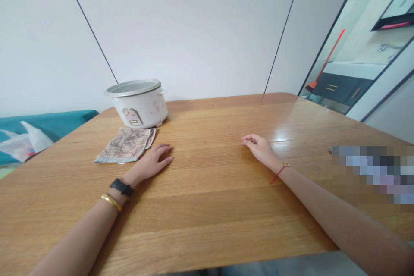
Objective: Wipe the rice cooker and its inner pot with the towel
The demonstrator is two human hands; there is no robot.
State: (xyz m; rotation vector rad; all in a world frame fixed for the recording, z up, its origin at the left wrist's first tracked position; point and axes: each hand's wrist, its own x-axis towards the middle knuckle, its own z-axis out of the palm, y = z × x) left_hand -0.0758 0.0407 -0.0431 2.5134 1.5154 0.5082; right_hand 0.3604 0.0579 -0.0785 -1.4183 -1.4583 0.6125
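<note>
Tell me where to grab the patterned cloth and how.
Pinch the cloth by its near edge, probably with the left hand from the near side: it lies flat, that edge is uncovered, and the white cooker stands close behind its far edge.

Illumination is bright, cool and diffuse; the light source is out of frame. A pale glare patch lies on the worktop [207, 207] beside the right hand [261, 150]. Soft-edged shadows fall beneath both forearms [80, 233]. The outline of the left hand [151, 164] is distinct. Wide-angle distortion stretches objects near the frame edges. Detail beyond the doorway is slightly soft. A coarse pixel block [378, 174] obscures the right edge.
</note>
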